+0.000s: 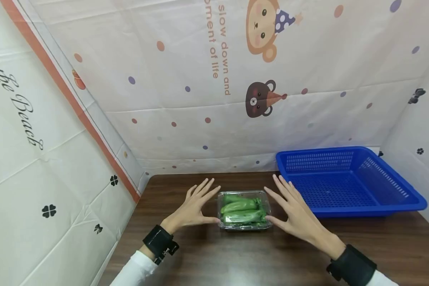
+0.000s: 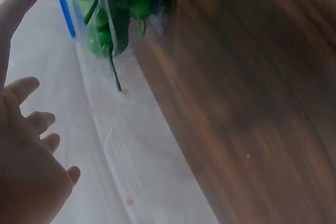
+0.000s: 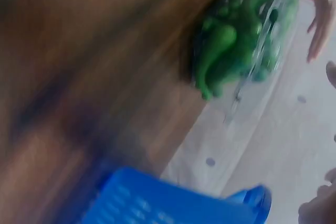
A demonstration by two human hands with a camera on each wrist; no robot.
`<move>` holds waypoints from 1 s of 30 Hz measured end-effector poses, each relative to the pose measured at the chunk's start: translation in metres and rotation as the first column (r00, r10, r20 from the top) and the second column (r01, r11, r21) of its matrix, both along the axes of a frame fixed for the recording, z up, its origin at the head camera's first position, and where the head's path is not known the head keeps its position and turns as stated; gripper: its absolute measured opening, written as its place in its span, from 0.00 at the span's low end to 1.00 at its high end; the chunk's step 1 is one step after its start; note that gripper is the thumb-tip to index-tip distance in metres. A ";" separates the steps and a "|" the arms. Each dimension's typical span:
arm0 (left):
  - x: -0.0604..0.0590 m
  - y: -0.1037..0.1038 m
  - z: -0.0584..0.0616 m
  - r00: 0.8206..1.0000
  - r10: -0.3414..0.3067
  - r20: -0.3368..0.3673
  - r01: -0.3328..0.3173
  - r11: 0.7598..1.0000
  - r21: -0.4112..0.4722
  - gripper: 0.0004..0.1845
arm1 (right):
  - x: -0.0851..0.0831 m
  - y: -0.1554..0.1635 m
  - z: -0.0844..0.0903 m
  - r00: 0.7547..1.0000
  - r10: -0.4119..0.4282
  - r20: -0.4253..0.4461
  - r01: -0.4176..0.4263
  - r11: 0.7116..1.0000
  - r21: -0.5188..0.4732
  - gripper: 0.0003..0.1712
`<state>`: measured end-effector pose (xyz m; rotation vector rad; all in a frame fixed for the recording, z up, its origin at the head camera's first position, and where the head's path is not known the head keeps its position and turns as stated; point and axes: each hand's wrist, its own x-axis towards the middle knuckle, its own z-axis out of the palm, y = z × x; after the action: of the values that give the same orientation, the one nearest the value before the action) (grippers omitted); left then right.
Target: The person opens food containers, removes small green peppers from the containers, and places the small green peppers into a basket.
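A clear plastic box of green peppers (image 1: 244,210) lies on the dark wooden table (image 1: 236,258), between my two hands. My left hand (image 1: 196,204) is at its left side, fingers spread and straight, thumb tip at the box's near left corner. My right hand (image 1: 291,208) mirrors it on the right, thumb at the near right corner. Neither hand curls round the box. In the left wrist view the pepper box (image 2: 110,19) is beyond my open left hand (image 2: 26,145). The blurred right wrist view shows the pepper box (image 3: 236,40).
A blue perforated plastic basket (image 1: 346,178) stands at the back right of the table, just right of the box; it also shows as the blue basket (image 3: 157,203). Printed cloth walls (image 1: 200,99) close in the back and both sides.
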<state>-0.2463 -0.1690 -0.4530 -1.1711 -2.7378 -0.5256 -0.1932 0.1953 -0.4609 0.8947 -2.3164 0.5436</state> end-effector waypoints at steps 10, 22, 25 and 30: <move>0.006 0.010 -0.018 0.992 -0.036 0.120 0.041 0.998 -0.040 0.61 | 0.032 -0.031 -0.044 0.947 -0.030 0.318 0.111 0.964 -0.240 0.66; 0.000 0.025 -0.022 0.991 -0.082 0.102 0.088 0.994 -0.056 0.53 | 0.015 -0.036 -0.054 0.605 0.176 0.777 0.390 0.785 -0.482 0.72; 0.001 0.026 -0.024 0.993 -0.080 0.088 0.086 0.995 -0.060 0.52 | 0.012 -0.038 -0.056 0.578 0.202 0.791 0.429 0.749 -0.505 0.70; 0.012 0.024 -0.030 0.997 -0.075 0.036 0.076 0.996 -0.043 0.46 | 0.014 -0.044 -0.058 0.508 0.245 0.826 0.454 0.738 -0.499 0.71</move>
<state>-0.2343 -0.1451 -0.4829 -1.2923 -2.7564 -0.5005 -0.1795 0.1511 -0.5190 0.0120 -2.5647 2.0184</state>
